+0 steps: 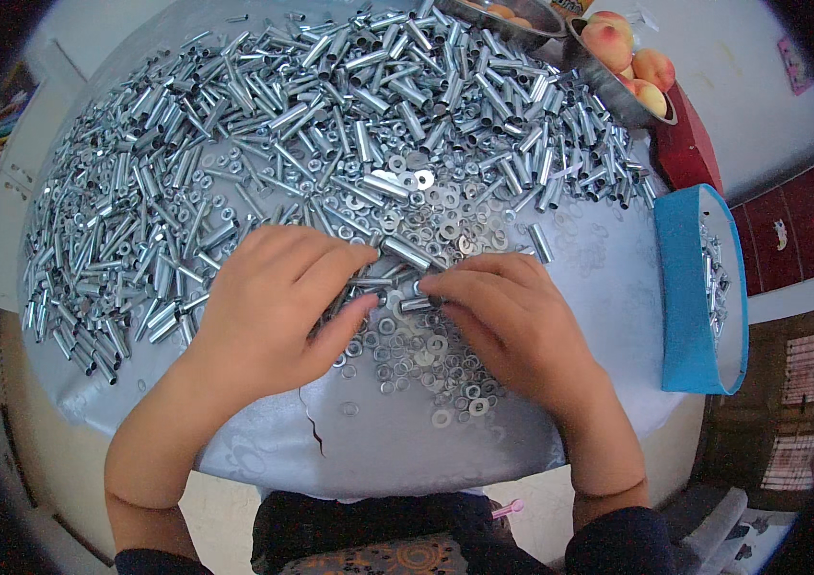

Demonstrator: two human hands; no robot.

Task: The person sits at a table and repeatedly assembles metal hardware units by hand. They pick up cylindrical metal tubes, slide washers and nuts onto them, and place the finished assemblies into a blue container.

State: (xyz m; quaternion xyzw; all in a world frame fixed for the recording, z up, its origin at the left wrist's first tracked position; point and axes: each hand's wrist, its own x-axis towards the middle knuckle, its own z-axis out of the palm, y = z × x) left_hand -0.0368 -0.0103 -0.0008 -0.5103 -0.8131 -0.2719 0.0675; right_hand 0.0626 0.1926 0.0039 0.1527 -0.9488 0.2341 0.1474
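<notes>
My left hand (268, 311) reaches over the near part of the metal heap, its thumb and index finger curved and apart. A bolt (371, 282) lies in the gap between those fingertips. Opposite it, my right hand (512, 321) has its fingers closed around a short metal sleeve (415, 305); its thumb is mostly hidden. A small nut or ring shows by the right index fingertip. Between and just beyond both hands, a longer shiny sleeve (407, 252) rests on the pile. Loose flat washers (436, 345) are spread under and around the right hand.
Bolts, sleeves and nuts (263, 105) cover much of the round table (330, 450). At right stands a blue box (680, 287) with metal pieces inside. Beyond it are a dark red box (685, 144), a metal bowl of peaches (651, 72) and another bowl (522, 36) with round brownish things.
</notes>
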